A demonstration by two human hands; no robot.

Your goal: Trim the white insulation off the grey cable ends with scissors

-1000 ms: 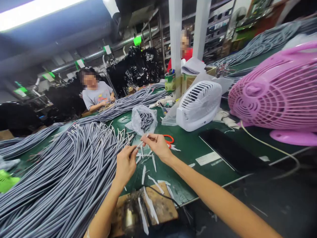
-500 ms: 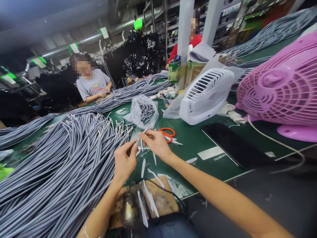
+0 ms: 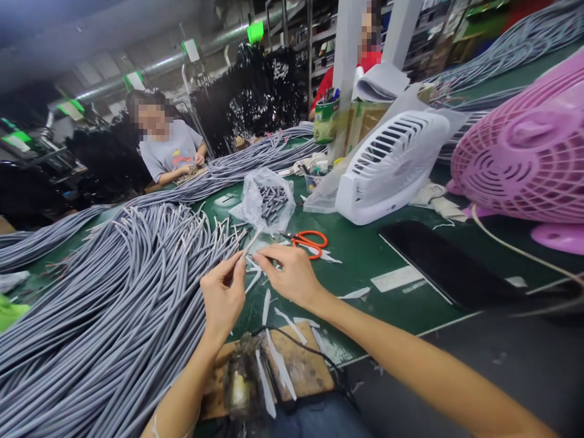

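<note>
My left hand [image 3: 223, 296] is closed, thumb against fingers, on the end of a cable; its pale tip [image 3: 251, 242] sticks up past the fingertips. Just right of that tip, my right hand [image 3: 289, 274] has its thumb and forefinger pinched together, and what they hold, if anything, is too small to make out. Left of both hands lies a large bundle of grey cables [image 3: 114, 292] with pale stripped ends. Orange-handled scissors [image 3: 311, 242] rest on the green table behind my right hand.
Beyond the hands stands a clear bag [image 3: 269, 204] of short grey pieces. White strips [image 3: 280, 362] lie on a wooden board [image 3: 310, 365] and the table. At right are a white fan [image 3: 392, 167], a pink fan [image 3: 515, 158] and a black phone-like slab [image 3: 442, 261]. A co-worker [image 3: 171, 149] sits across.
My hands were together at the cable end; now they have separated slightly, the left shifting left, and the pale tip shows between them. The view has shifted a little.
</note>
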